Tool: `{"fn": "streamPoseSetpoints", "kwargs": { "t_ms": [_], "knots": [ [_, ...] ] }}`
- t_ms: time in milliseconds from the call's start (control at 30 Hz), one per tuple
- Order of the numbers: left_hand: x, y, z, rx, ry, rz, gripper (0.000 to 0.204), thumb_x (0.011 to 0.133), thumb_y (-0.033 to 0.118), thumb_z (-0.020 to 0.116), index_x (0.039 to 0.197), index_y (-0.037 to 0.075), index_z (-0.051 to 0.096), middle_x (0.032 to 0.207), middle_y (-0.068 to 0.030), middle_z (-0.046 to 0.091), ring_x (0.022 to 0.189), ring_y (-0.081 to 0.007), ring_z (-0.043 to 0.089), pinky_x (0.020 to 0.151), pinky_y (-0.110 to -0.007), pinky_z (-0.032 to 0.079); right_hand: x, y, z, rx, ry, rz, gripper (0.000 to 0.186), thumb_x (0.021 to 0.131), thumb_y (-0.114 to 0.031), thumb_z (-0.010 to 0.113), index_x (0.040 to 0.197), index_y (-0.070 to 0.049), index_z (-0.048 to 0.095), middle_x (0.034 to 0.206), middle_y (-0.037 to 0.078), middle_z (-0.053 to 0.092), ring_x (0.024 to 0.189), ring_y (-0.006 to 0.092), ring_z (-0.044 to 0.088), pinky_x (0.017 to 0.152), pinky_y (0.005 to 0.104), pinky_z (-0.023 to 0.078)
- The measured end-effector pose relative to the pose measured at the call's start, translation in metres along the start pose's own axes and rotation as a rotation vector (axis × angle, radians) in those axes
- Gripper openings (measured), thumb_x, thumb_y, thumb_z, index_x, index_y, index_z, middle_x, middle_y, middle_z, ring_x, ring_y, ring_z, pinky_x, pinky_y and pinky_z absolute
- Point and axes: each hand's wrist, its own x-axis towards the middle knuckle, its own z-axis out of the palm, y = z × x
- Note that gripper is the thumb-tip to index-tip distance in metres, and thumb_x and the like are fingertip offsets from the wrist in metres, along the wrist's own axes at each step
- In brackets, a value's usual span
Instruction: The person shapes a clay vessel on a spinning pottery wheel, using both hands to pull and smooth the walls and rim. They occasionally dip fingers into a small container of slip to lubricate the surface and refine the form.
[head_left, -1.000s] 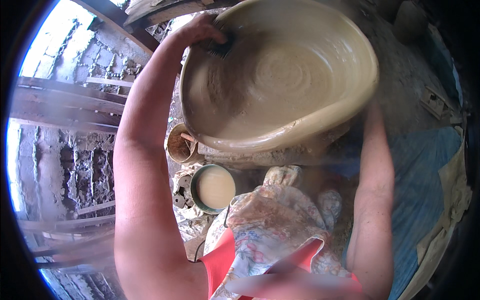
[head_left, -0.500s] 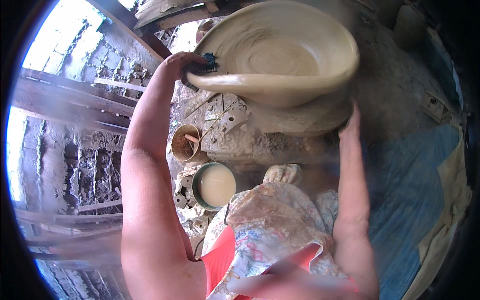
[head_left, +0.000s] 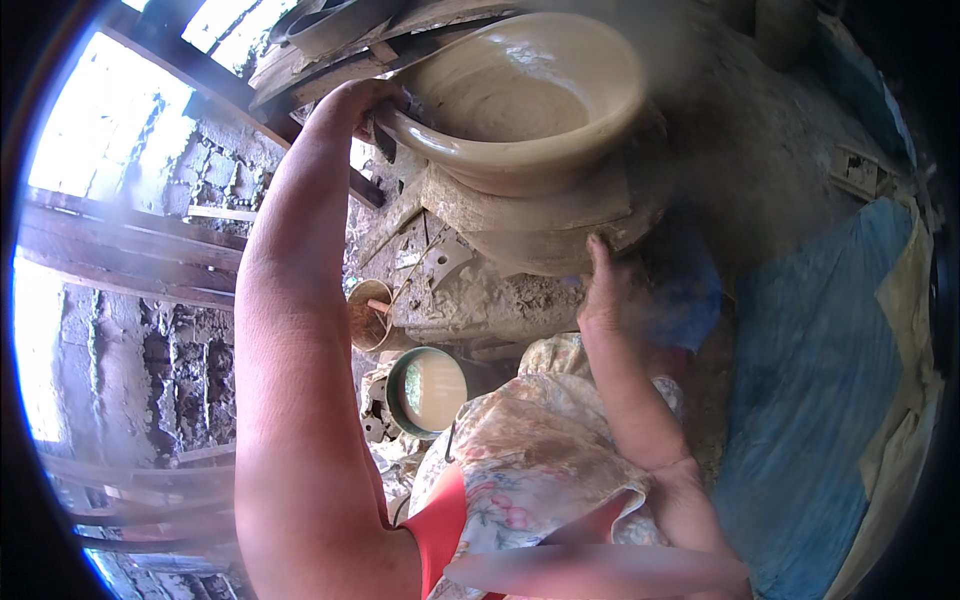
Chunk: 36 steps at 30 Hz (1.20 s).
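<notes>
A wide wet clay basin (head_left: 500,155) with a smooth, rolled rim sits on a rough clay-covered turntable (head_left: 545,235). My left hand (head_left: 372,102) reaches to the basin's left rim, fingers bent over it and closed on a dark wet cloth (head_left: 384,142) that hangs outside the rim. Part of those fingers is hidden behind the hand and rim. Lower down, my right hand (head_left: 600,290) holds the near edge of the turntable. Its thumb points up against the side, while the other fingers are out of sight underneath.
Left of my apron lap stand a green-rimmed bucket of cloudy water (head_left: 432,390) and a small brown pot (head_left: 368,318) with a stick in it. Wooden beams (head_left: 130,245) cross at left. A blue tarp (head_left: 815,370) lies at right.
My right hand has moved left and nearer along the turntable's edge, from its right side to the front. My left hand stays on the rim. The basin appears further up-left in view.
</notes>
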Motion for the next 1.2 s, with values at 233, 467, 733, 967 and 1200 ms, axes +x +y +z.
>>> {"fn": "streamPoseSetpoints", "kwargs": {
  "t_ms": [233, 467, 733, 967, 1200],
  "knots": [
    [0.008, -0.003, -0.002, 0.061, 0.157, 0.04, 0.011, 0.077, 0.016, 0.061, 0.077, 0.006, 0.063, 0.066, -0.0078, 0.06, 0.055, -0.0176, 0.06, 0.049, -0.034, 0.053, 0.009, -0.007, -0.009, 0.111, -0.092, 0.111, 0.076, 0.069, -0.02, 0.071, 0.128, 0.003, 0.029, 0.123, 0.012, 0.04, 0.109, 0.021, 0.043, 0.097, 0.0332, 0.033],
    [0.025, -0.05, -0.027, -0.123, 0.134, 0.095, 0.016, 0.069, 0.017, 0.07, 0.074, 0.007, 0.059, 0.062, -0.0042, 0.059, 0.044, -0.015, 0.051, 0.042, -0.029, 0.045, 0.049, -0.037, -0.025, 0.008, -0.054, 0.187, 0.072, 0.066, -0.031, 0.072, 0.125, -0.003, 0.04, 0.121, 0.008, 0.046, 0.111, 0.0215, 0.042, 0.094, 0.0398, 0.032],
    [-0.007, -0.084, -0.03, -0.339, 0.048, 0.144, 0.025, 0.073, 0.009, 0.068, 0.092, -0.004, 0.061, 0.082, -0.0113, 0.063, 0.067, -0.0179, 0.063, 0.06, -0.029, 0.054, 0.115, -0.065, -0.037, 0.088, -0.289, 0.392, 0.053, 0.077, -0.034, 0.061, 0.119, -0.005, 0.048, 0.119, 0.008, 0.05, 0.111, 0.0232, 0.044, 0.095, 0.0373, 0.034],
    [-0.01, -0.087, -0.024, -0.307, 0.016, 0.282, 0.031, 0.068, 0.01, 0.072, 0.095, -0.001, 0.061, 0.082, -0.0105, 0.065, 0.067, -0.0185, 0.063, 0.065, -0.032, 0.054, 0.156, -0.08, -0.024, 0.054, -0.503, 0.365, 0.047, 0.084, -0.031, 0.052, 0.12, -0.002, 0.047, 0.121, 0.012, 0.05, 0.113, 0.0242, 0.045, 0.097, 0.0388, 0.036],
    [0.005, -0.056, -0.018, -0.044, -0.032, 0.625, 0.042, 0.064, 0.016, 0.075, 0.101, 0.001, 0.061, 0.087, -0.0065, 0.064, 0.077, -0.0147, 0.061, 0.075, -0.028, 0.048, 0.162, -0.098, 0.004, -0.131, -0.406, 0.284, 0.047, 0.085, -0.032, 0.048, 0.121, -0.002, 0.046, 0.121, 0.012, 0.05, 0.112, 0.0253, 0.047, 0.096, 0.0391, 0.037]
  ]
}}
